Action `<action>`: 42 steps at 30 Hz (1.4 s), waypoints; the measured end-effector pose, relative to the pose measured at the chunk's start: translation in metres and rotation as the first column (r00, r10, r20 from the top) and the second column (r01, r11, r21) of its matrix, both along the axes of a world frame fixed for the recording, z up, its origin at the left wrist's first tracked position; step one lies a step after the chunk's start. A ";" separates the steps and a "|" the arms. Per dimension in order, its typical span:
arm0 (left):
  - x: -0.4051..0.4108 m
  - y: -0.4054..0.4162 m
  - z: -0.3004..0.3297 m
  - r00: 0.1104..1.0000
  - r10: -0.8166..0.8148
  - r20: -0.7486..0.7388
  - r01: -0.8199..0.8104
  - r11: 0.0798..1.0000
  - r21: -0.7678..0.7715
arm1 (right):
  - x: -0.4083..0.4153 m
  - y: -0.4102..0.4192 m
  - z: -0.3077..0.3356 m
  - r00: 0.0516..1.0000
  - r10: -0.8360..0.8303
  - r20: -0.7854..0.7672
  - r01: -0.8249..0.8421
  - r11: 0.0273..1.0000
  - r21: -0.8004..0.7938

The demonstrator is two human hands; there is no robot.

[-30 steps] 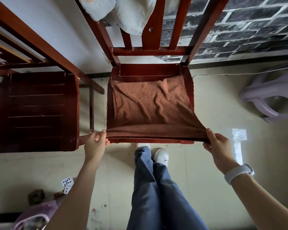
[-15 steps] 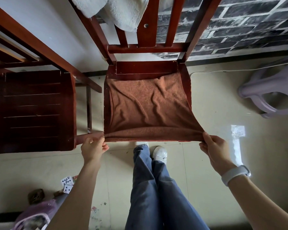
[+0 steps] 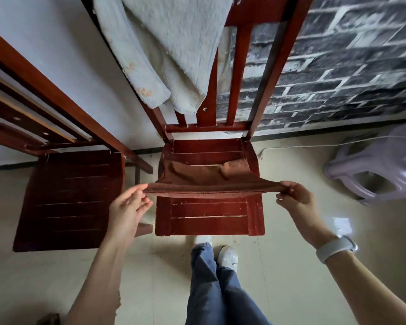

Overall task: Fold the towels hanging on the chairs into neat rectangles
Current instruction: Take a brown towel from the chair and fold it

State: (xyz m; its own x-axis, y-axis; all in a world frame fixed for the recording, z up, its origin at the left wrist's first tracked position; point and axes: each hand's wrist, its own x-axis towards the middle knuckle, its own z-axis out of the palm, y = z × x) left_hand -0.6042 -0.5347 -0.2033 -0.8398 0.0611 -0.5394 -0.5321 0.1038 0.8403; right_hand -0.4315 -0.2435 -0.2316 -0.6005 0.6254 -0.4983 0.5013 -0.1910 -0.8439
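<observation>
Brown towel (image 3: 204, 178) stretched over middle chair (image 3: 209, 216) seat, left hand (image 3: 127, 207) & right hand (image 3: 295, 199) each pinching a front corner, white towel (image 3: 174, 48) draped on chair back

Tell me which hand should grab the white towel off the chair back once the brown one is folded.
Left, probably. The white terry towel hangs over the left side of the chair back, above the left hand. The right hand would have to cross over. Both now pinch the brown towel.

Matt, nubby brown terry towel (image 3: 206, 184) between hands; glossy, scuffed red wood chair (image 3: 209, 216) beneath; fluffy white cloth towel (image 3: 174, 43) above; smooth lilac plastic stool (image 3: 380, 165) rightward.
</observation>
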 end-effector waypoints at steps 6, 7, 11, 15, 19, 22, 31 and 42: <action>-0.030 0.005 0.074 0.949 -0.272 -0.161 0.231 0.944 -0.234 | -0.034 0.023 0.082 0.989 0.146 0.021 -0.133 0.825 0.549; -0.034 0.006 0.084 0.933 -0.299 -0.201 0.228 0.922 -0.314 | -0.038 0.027 0.093 0.986 0.163 0.018 -0.143 0.799 0.585; -0.043 0.009 0.116 0.814 -0.436 -0.384 0.158 0.803 -0.575 | -0.046 0.044 0.126 0.966 0.256 0.048 -0.218 0.697 0.683; -0.047 0.007 0.135 0.639 -0.597 -0.485 0.085 0.682 -0.727 | -0.043 0.051 0.151 0.947 0.318 0.045 -0.234 0.587 0.775; -0.041 0.001 0.133 0.561 -0.741 -0.368 0.190 0.548 -0.815 | -0.034 0.049 0.160 0.928 0.362 0.084 -0.299 0.594 0.746; -0.030 -0.007 0.130 0.535 -0.802 -0.266 0.285 0.467 -0.837 | -0.024 0.046 0.155 0.871 0.441 0.217 -0.460 0.575 0.677; -0.006 -0.023 0.123 0.596 -0.728 -0.338 0.309 0.596 -0.741 | 0.000 0.030 0.150 0.930 0.349 0.113 -0.340 0.704 0.624; 0.030 -0.047 0.076 0.653 -0.721 -0.230 0.435 0.606 -0.665 | 0.037 -0.005 0.095 0.886 0.393 0.245 -0.463 0.744 0.481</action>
